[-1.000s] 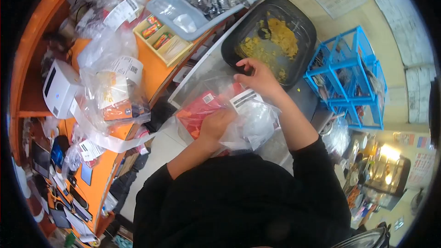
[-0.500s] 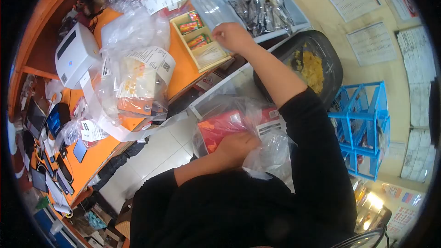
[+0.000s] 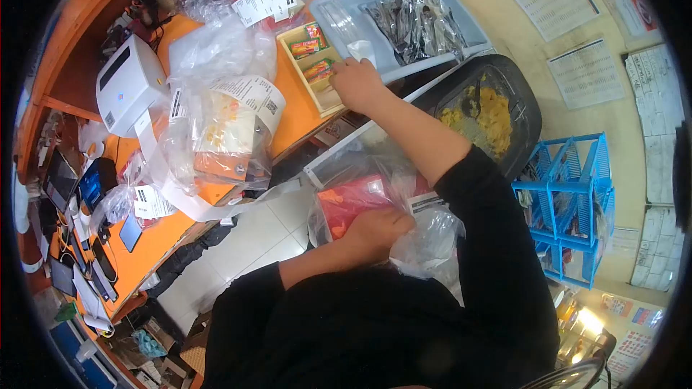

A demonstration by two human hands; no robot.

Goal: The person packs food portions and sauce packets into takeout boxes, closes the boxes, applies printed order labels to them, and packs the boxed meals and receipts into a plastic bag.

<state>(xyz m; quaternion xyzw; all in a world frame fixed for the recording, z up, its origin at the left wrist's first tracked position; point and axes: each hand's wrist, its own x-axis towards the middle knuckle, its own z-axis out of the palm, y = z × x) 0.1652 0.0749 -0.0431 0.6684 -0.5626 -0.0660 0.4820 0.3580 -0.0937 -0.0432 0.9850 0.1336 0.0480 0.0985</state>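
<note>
My left hand is closed on a clear plastic bag, in front of my body. Inside the bag a red box shows through, along with a white printed label. My right hand reaches over the wooden compartment box, its fingers bent down over the compartment nearest me; whether they hold anything is hidden. Small red and green packets lie in the other compartments of that box.
A blue-grey tray of dark wrapped packets stands beyond the box. Right of it is a black pan with yellow food. A blue rack, a white printer and another bagged order are around.
My right hand left the bag, reached forward to the wooden box and now sits lower over its near compartment. My left hand has stayed on the bag. The view has shifted.
</note>
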